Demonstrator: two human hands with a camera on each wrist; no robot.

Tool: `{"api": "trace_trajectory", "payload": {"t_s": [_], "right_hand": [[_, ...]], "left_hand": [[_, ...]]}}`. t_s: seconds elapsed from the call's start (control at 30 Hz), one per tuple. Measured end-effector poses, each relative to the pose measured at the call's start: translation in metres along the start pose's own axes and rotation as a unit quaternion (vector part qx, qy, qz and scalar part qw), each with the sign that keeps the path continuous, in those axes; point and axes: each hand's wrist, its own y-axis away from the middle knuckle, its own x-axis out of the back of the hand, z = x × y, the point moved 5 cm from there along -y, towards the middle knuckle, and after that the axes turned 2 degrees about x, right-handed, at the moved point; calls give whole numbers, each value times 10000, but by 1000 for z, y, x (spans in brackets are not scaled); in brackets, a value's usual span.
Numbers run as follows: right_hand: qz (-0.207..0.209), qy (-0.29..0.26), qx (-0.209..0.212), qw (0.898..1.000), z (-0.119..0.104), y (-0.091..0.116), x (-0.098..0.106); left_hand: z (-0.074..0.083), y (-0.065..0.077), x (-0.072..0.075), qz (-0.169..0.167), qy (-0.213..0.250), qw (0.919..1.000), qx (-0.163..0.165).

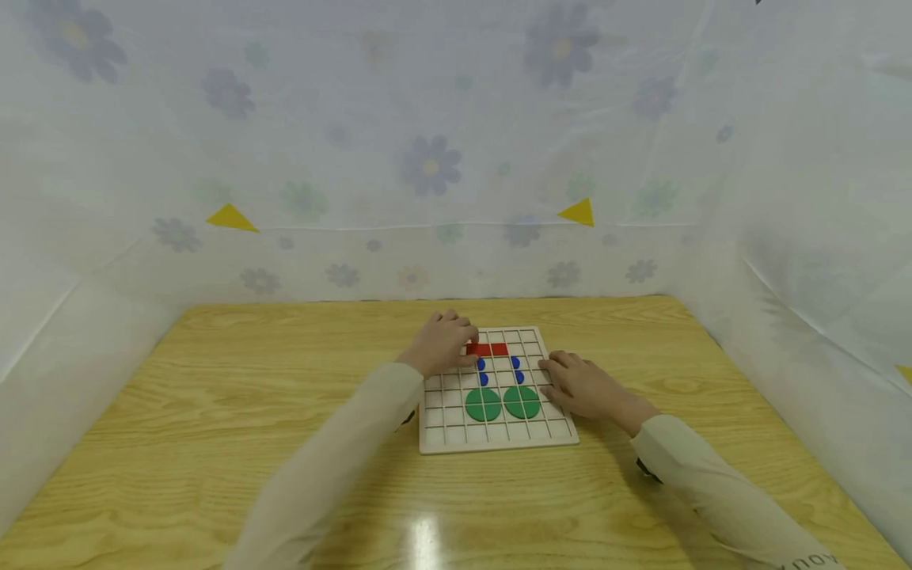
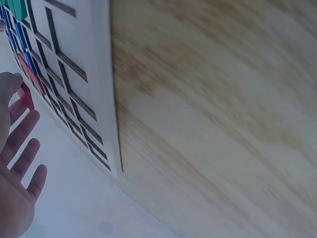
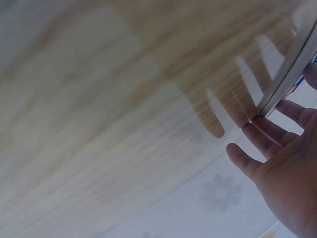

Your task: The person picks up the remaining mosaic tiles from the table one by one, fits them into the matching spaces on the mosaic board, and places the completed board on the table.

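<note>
A white board (image 1: 454, 435) with a grid of slots lies flat on the wooden table. Over its far left part, my left hand (image 1: 443, 344) pinches a small flat red piece (image 2: 26, 96) between thumb and index finger, the other fingers spread. A red strip (image 1: 492, 349) lies on the grid close beside those fingertips. Nearer me are small blue half-round pieces (image 1: 484, 380) in two columns, then two green discs (image 1: 483, 400) side by side. At the board's right edge rests my right hand (image 1: 584, 385), fingers loosely extended and fingertips at the rim.
The wooden table (image 1: 249, 412) spreads around the board. White flowered sheeting (image 1: 342, 158) hangs behind it and along both sides. Two yellow triangles (image 1: 579, 212) show on the back sheet.
</note>
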Motion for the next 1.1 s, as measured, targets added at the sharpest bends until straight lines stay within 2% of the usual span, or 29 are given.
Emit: {"api": "trace_trajectory", "payload": {"t_s": [0.2, 0.43, 0.8, 1.1], "right_hand": [[-48, 30, -50, 10000, 1, 0, -1], [-67, -34, -127, 9999, 1, -1, 0], [-122, -28, -137, 9998, 0, 0, 1], [-160, -20, -153, 9998, 2, -1, -1]], "left_hand": [[13, -7, 0, 127, 107, 9999, 48], [24, -12, -1, 108, 208, 9995, 215], [38, -27, -6, 36, -61, 9994, 330], [45, -35, -10, 19, -114, 9990, 429]]}}
